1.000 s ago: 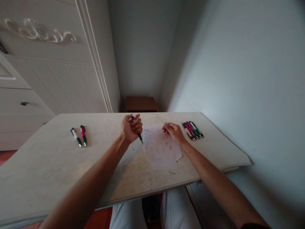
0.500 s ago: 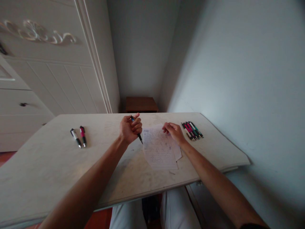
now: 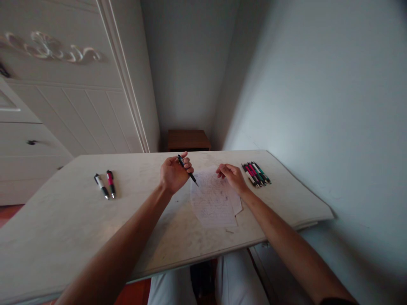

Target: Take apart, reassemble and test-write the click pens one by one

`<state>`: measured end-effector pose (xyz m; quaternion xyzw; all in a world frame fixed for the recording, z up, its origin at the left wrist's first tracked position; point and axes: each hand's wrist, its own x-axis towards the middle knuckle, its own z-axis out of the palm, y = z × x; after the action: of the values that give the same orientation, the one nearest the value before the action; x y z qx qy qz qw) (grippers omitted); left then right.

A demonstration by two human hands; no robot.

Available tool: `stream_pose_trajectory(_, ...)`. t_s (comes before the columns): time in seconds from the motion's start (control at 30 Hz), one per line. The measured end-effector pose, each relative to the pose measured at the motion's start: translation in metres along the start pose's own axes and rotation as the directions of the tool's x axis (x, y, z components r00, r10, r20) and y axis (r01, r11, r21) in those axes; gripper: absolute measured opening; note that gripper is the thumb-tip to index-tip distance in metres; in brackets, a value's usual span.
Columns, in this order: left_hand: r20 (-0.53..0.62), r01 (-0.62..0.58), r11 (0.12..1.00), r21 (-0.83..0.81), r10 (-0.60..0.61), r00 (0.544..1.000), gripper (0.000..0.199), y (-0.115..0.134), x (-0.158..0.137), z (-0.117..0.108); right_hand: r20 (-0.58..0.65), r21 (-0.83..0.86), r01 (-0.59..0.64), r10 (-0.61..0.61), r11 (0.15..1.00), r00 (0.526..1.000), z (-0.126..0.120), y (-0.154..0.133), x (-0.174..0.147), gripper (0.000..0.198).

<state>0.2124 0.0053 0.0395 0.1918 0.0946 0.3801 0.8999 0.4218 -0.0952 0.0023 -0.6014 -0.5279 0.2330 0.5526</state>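
My left hand (image 3: 175, 174) is turned palm up, its fingers curled round a dark pen (image 3: 193, 177). The pen slants down to the right, and its pointed tip is over the upper left part of a written-on sheet of paper (image 3: 213, 207). On the right side of that sheet rests my right hand (image 3: 232, 176), fingers bent inward, with nothing visible between them. A second piece of paper (image 3: 238, 205) shows from under the sheet's right edge. Beyond my right hand lies a row of several pens (image 3: 256, 174) in pink, white, green and black.
On the left of the white table (image 3: 63, 220) lie a white-and-black pen (image 3: 101, 186) and a pink-and-black pen (image 3: 111, 184). A brown wooden stand (image 3: 189, 140) is behind the table. White cabinets (image 3: 73, 110) stand at the left, a pale wall (image 3: 318, 106) at the right.
My left hand has shifted slightly right and rolled further palm up. The pen in it has tilted, its tip moving up and right over the paper. My right hand stays in place.
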Motion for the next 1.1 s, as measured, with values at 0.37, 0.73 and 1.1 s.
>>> stream_pose_trajectory(0.37, -0.031, -0.041, 0.97, 0.24, 0.05, 0.998, 0.016, -0.023, -0.001, 0.005, 0.203, 0.1, 0.027, -0.047, 0.995, 0.978, 0.012, -0.026, -0.012, 0.043)
stream_pose_trajectory(0.73, 0.035, -0.142, 0.92, 0.365, 0.138, 0.99, 0.031, -0.051, -0.017, 0.019, 0.365, 0.166, -0.042, -0.022, 0.985, 0.931, 0.028, -0.031, -0.02, 0.036)
stream_pose_trajectory(1.1, 0.41, -0.406, -0.058, 0.912, 0.133, 0.902, 0.035, -0.027, 0.001, -0.025, 0.114, 0.317, -0.057, 0.022, 0.947, 0.993, 0.011, -0.035, -0.016, 0.033)
